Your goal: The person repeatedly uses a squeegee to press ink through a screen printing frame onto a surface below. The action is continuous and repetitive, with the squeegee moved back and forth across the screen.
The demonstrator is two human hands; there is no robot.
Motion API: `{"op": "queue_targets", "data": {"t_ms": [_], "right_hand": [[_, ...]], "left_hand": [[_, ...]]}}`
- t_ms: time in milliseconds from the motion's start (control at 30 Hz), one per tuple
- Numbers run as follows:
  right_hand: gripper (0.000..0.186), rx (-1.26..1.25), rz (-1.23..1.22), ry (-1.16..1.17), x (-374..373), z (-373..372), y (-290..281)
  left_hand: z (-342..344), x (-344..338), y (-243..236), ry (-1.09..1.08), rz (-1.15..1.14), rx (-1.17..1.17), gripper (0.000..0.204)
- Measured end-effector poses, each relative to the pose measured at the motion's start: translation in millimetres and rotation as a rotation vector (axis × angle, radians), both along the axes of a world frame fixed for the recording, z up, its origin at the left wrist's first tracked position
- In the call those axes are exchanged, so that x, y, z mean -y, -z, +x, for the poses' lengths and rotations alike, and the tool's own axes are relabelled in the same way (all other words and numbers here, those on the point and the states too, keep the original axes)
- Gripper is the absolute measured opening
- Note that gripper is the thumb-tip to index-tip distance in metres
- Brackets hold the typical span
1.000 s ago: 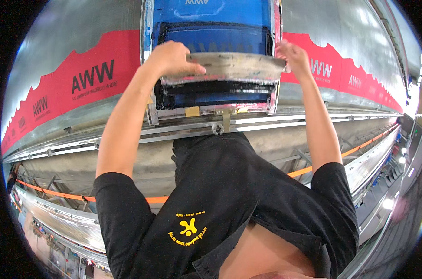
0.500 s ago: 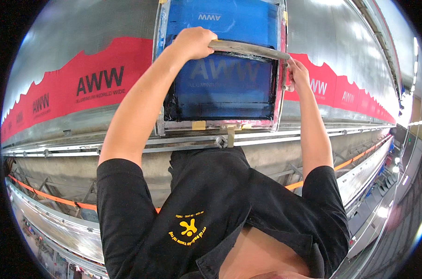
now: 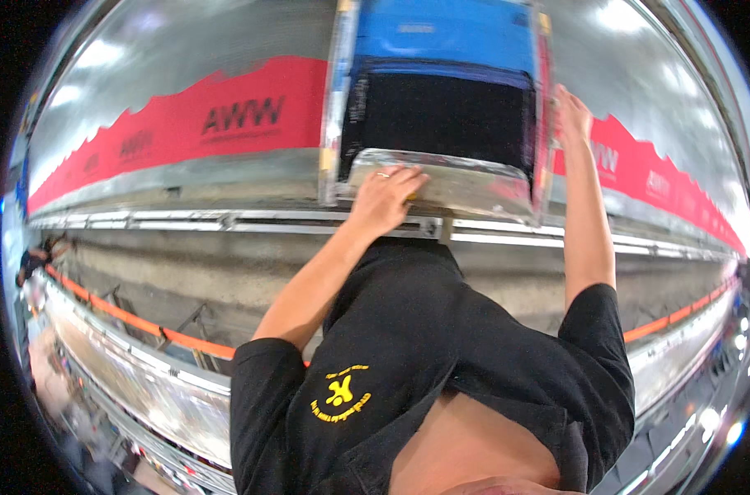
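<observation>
A silk-screen printing frame (image 3: 333, 140) lies over the grey sheet in front of me, its mesh blue at the far end. Black ink (image 3: 449, 111) covers the middle of the mesh. Across the near end rests a broad, grey, ink-edged squeegee (image 3: 474, 186), tilted toward me. My left hand (image 3: 383, 198) is closed over its left part, fingers pointing right. My right hand (image 3: 573, 118) is at the frame's right edge with fingers bent around it; motion blur softens the fingertips.
A red printed band (image 3: 263, 103) runs along the grey sheet (image 3: 185, 62) on both sides of the frame. A metal rail (image 3: 267, 221) passes along the near edge. Closer in is an orange bar (image 3: 193, 340). Another person (image 3: 36, 260) appears at the far left.
The squeegee and my left hand have come down toward me, from the frame's middle to its near end. Black ink now covers the blue lettered area. The view has shifted, and the frame appears farther right.
</observation>
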State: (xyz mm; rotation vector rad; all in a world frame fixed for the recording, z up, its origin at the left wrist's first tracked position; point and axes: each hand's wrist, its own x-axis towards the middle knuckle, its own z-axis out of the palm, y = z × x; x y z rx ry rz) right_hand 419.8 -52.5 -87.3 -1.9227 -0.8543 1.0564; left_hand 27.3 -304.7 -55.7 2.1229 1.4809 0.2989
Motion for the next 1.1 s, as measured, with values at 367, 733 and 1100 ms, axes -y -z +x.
{"op": "queue_targets", "data": {"t_ms": [367,733,1100], "right_hand": [[0.047,0.027,0.151,0.043,25,50,42],[0.035,0.102,0.205,0.086,2,7,43],[0.038,0.219,0.14,-0.05,-15,3,55]], "left_hand": [[45,-13,-33,-0.04,-0.087,-0.079,0.061],[15,-46,-6,0.0,-0.003,-0.077,0.06],[-7,-217,-24,0.02,-0.07,-0.046,0.04]]}}
